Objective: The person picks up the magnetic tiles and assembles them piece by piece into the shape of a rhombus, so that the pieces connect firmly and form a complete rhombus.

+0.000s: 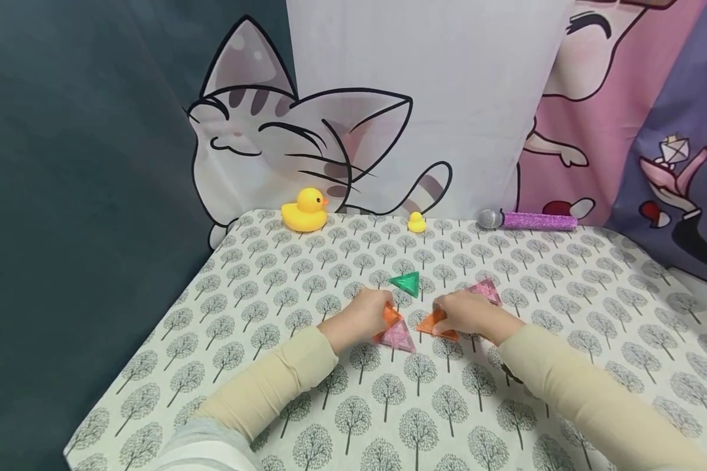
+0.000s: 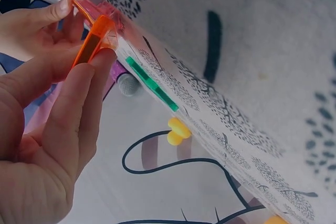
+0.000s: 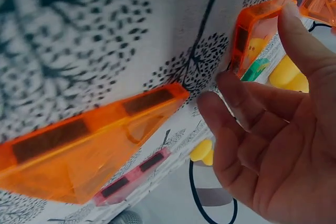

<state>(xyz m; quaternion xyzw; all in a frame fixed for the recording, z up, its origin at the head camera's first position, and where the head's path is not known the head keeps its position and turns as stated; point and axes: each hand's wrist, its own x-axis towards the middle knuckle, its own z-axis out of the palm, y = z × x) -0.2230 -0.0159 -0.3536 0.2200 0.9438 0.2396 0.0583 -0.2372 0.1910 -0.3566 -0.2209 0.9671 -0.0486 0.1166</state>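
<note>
My left hand [image 1: 362, 316] pinches an orange triangular magnetic tile [image 2: 94, 38] between thumb and fingertips. A pink triangular tile [image 1: 397, 336] adjoins that orange one, flat on the tablecloth. Just to the right, my right hand [image 1: 462, 313] holds a second orange triangular tile [image 1: 433, 325], thumb on one edge and a fingertip at the far corner. A third orange tile [image 3: 94, 145] lies beside the right hand, mostly hidden under the wrist in the head view. Another pink tile [image 1: 486, 291] is beyond that hand, while a green triangular tile [image 1: 408, 284] lies ahead, between both hands.
Along the table's back edge stand a large yellow rubber duck [image 1: 305, 210] and a small one [image 1: 416, 222]. A purple toy microphone [image 1: 527, 220] lies at the back right. A tree-patterned cloth [image 1: 353, 418] covers the table, with cartoon curtains [image 1: 465, 104] behind it.
</note>
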